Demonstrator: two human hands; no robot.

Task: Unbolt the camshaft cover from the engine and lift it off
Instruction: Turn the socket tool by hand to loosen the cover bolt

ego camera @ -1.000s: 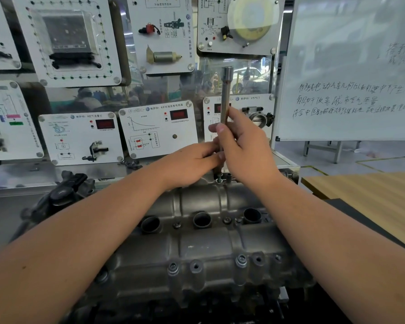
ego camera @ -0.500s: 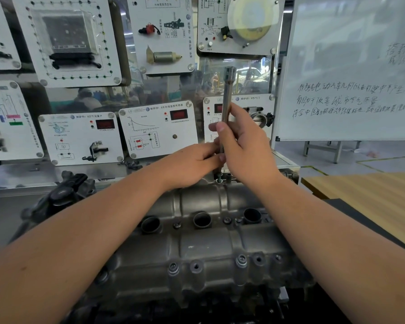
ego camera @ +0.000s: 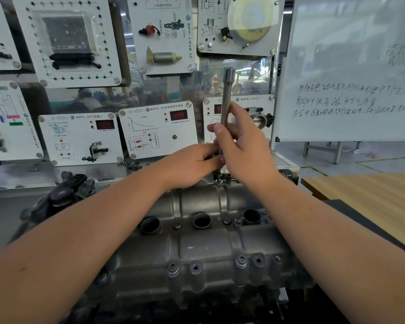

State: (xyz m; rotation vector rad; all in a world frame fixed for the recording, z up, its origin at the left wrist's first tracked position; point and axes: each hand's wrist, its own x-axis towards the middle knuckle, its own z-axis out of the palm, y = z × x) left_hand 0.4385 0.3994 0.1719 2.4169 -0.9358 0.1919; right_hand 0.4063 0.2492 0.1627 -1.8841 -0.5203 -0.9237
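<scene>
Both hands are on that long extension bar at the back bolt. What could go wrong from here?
1. The extension bar stands tall with no handle on top; gripped only by the right hand and left hand, it may tilt off the bolt.
2. A freed bolt could drop into the open wells in the camshaft cover.

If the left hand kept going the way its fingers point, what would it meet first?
The left hand points right, at the lower end of the socket extension; its fingertips look already on it. Just past that is the right hand gripping the bar. Depth between fingertips and right palm is unclear.
</scene>
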